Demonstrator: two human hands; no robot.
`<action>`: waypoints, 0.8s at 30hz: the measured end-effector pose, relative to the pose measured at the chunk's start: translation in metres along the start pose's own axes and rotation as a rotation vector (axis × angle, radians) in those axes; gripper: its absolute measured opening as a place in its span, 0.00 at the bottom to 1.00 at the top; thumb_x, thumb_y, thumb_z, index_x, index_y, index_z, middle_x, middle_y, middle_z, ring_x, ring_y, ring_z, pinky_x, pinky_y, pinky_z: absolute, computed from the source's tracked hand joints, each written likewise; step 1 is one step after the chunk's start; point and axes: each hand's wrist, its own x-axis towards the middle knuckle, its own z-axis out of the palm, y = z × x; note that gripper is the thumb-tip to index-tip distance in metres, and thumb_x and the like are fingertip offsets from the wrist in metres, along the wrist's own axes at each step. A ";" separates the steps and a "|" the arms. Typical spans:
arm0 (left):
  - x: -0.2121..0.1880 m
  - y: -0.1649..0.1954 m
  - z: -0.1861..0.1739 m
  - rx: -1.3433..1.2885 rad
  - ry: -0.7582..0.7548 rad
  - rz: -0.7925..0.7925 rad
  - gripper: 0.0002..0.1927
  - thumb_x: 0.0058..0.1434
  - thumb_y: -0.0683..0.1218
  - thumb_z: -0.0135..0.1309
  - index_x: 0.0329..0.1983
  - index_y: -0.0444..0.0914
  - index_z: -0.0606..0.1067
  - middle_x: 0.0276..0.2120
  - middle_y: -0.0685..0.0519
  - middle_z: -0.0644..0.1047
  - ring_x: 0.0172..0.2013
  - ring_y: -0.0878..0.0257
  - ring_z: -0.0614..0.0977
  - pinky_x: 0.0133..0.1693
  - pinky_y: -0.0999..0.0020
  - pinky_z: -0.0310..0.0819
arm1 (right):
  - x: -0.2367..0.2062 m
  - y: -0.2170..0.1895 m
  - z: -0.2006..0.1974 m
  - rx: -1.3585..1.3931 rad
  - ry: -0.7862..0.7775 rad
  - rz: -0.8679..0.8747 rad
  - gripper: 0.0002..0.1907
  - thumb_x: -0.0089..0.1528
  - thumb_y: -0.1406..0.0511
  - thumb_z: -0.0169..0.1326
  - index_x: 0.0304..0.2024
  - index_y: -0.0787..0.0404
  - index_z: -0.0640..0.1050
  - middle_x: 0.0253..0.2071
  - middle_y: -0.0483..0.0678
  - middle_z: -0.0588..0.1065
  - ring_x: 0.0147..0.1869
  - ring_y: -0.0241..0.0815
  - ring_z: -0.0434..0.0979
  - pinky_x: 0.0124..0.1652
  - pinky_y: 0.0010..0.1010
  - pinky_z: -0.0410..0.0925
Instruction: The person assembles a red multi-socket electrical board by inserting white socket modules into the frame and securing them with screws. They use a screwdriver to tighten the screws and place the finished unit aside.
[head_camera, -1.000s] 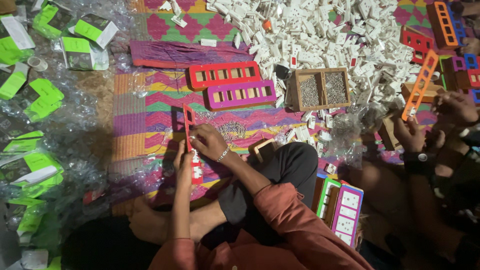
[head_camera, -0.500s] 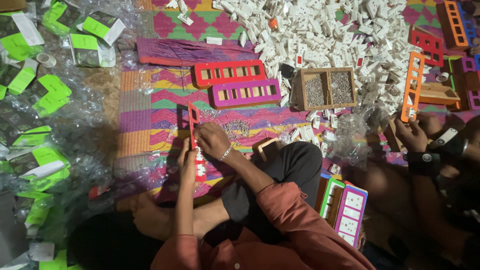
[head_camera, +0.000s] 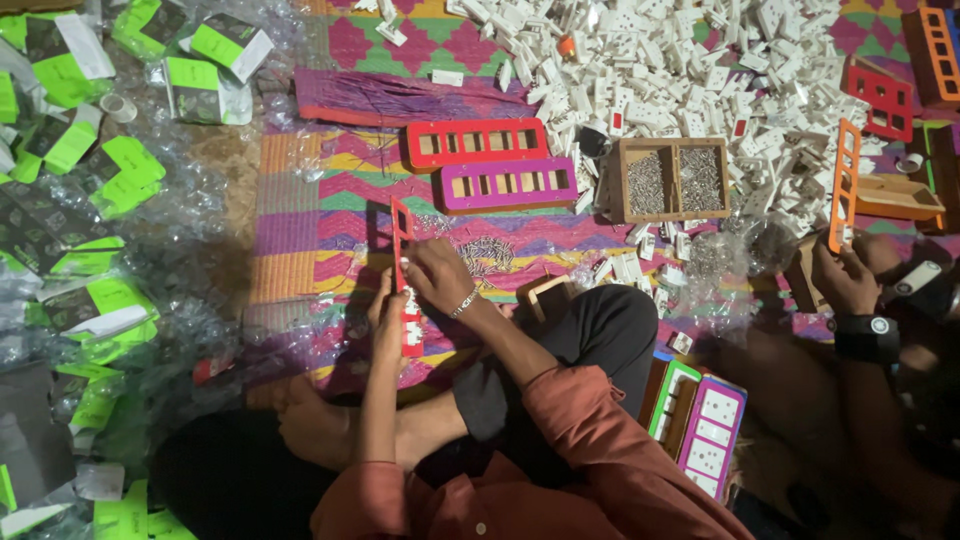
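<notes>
Red frame seemingly in both hands' fingers.

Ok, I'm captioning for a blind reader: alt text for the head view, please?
Seen from above, a seated person's left hand and right hand hold a red slotted frame upright over a colourful woven mat. A heap of white sockets lies beyond; another person's hand holds an orange frame.

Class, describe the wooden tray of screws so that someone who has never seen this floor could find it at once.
Start at the big heap of white plastic parts that fills the top right of the patterned mat. At the heap's lower edge sits the wooden tray, just right of a red frame and a magenta frame. Unlike those slotted frames, it is bare wood, with two compartments of small metal screws.
</notes>
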 end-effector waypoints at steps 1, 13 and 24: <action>-0.001 0.000 0.000 0.001 0.009 -0.005 0.33 0.63 0.44 0.50 0.73 0.44 0.65 0.30 0.56 0.74 0.20 0.69 0.74 0.24 0.70 0.75 | 0.000 -0.001 0.000 -0.050 0.019 -0.007 0.08 0.62 0.66 0.61 0.41 0.64 0.79 0.41 0.54 0.75 0.47 0.56 0.73 0.47 0.43 0.68; -0.003 0.003 0.001 0.012 -0.017 0.017 0.31 0.63 0.44 0.51 0.71 0.43 0.67 0.27 0.56 0.73 0.19 0.69 0.73 0.22 0.71 0.73 | 0.000 0.009 0.004 0.000 -0.032 -0.045 0.06 0.60 0.69 0.60 0.39 0.64 0.79 0.43 0.53 0.77 0.48 0.56 0.74 0.49 0.43 0.68; -0.005 0.006 0.002 0.027 -0.015 -0.020 0.33 0.62 0.44 0.49 0.73 0.44 0.65 0.25 0.55 0.72 0.18 0.67 0.74 0.21 0.71 0.71 | -0.003 0.012 0.008 0.072 -0.065 -0.024 0.05 0.59 0.72 0.59 0.37 0.64 0.77 0.42 0.54 0.76 0.48 0.56 0.74 0.50 0.43 0.67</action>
